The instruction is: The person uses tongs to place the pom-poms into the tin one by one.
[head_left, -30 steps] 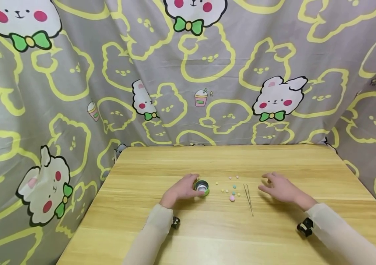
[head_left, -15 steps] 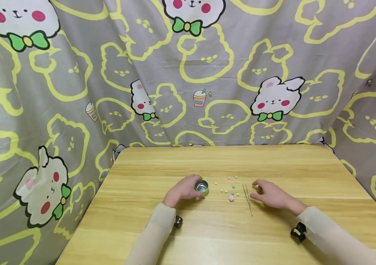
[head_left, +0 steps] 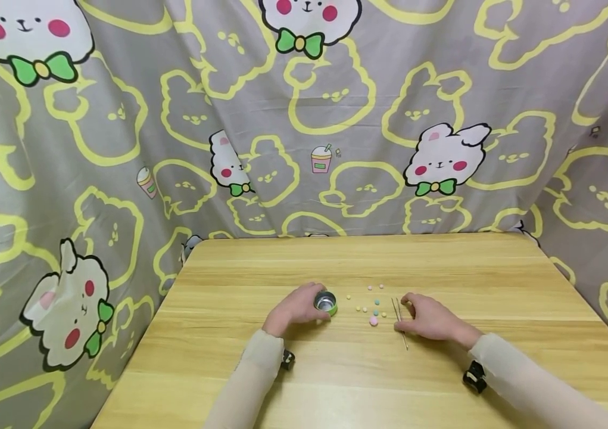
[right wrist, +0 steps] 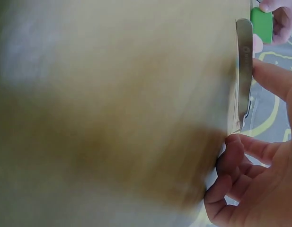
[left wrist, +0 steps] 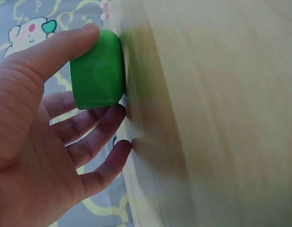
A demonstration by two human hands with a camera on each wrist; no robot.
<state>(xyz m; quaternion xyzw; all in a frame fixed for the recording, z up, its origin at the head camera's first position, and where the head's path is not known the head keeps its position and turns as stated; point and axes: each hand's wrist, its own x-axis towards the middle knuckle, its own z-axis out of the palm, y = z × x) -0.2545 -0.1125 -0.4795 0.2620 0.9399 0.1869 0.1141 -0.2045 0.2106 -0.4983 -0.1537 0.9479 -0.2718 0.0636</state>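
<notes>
My left hand [head_left: 295,304] holds a small round green tin [head_left: 326,303] with a silvery inside, standing on the table. In the left wrist view the thumb lies on the tin's near edge, and curved fingers reach behind its green wall [left wrist: 97,71]. At the right, a pair of metal tweezers [head_left: 405,341] rests on the tabletop with its arms spread. My right hand [head_left: 431,319] is beside it; the right wrist view has the thumb touching the flat side of the tweezers [right wrist: 244,71] and a fingertip at the other end. The hand is not closed round them.
Between tin and tweezers several small balls lie scattered, among them a larger pink ball [head_left: 373,321] and a blue ball [head_left: 376,302]. The wooden table [head_left: 336,375] ends at a patterned curtain [head_left: 352,107] behind and at the sides.
My right hand has moved left to the tweezers, and its thumb now overlaps them. The left hand stays at the tin. The view has shifted slightly.
</notes>
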